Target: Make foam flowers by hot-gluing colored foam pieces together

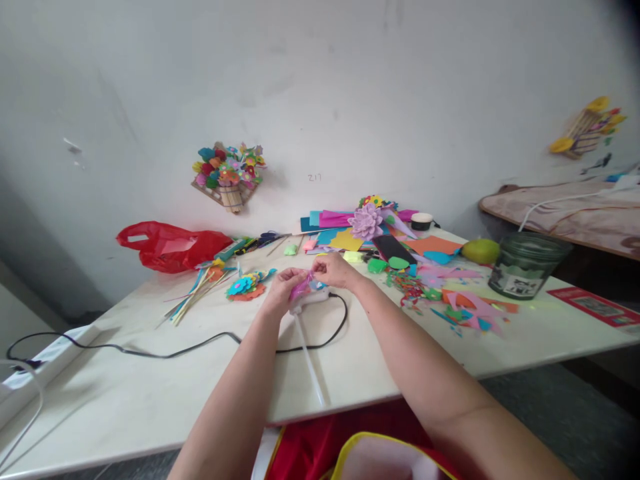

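Both hands meet near the middle of the table, over a white glue gun (311,298) that lies on its side. A long, pale glue stick (310,360) runs from it toward the front edge. My left hand (284,287) is closed on a small, shiny pink-purple packet (300,287) that looks like plastic. The fingers of my right hand (333,270) pinch its upper right part. What is inside the packet is too blurred to tell. Left of my hands are blue and orange foam flowers (244,287).
A red plastic bag (175,247) and thin sticks (187,300) lie on the left. Coloured sheets, a phone (394,250), scraps (470,310) and a green glass jar (525,267) are on the right. A black cord (185,351) crosses the table to a power strip (50,360).
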The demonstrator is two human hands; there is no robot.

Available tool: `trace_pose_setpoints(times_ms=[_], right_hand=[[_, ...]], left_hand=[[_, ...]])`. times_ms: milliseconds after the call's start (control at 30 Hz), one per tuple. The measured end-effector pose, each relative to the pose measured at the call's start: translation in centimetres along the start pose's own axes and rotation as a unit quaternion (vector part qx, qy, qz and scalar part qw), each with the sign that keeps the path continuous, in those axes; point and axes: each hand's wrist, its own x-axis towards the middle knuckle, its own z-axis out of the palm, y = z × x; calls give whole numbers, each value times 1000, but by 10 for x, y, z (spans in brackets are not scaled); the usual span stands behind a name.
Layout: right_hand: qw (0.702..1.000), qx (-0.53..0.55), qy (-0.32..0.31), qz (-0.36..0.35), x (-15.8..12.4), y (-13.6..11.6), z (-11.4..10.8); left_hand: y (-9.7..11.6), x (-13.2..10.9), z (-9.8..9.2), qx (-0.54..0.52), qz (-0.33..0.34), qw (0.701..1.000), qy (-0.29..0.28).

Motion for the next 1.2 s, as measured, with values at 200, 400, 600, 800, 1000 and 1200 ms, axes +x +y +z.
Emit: trace_pose_setpoints(times_ms=[200,400,600,800,1000,1200], right_hand=[[999,38,34,4,0,-1,-2],[935,308,83,154,0,9,-12],[882,427,72,186,-3,9,-15],[842,499,51,199,-3,10,-16],[843,493,29,214,-3,10,-14],[853,476,28,214,-2,6,-10]], left_hand=[[-1,0,0,-10,15,1000,12],[1,1,-1,-32,12,999,43],[3,-1,0,-41,14,998,50],[5,-1,0,-73,24,995,63],[4,-1,-1,-77,21,996,45],[3,-1,-2,-85,9,996,15]])
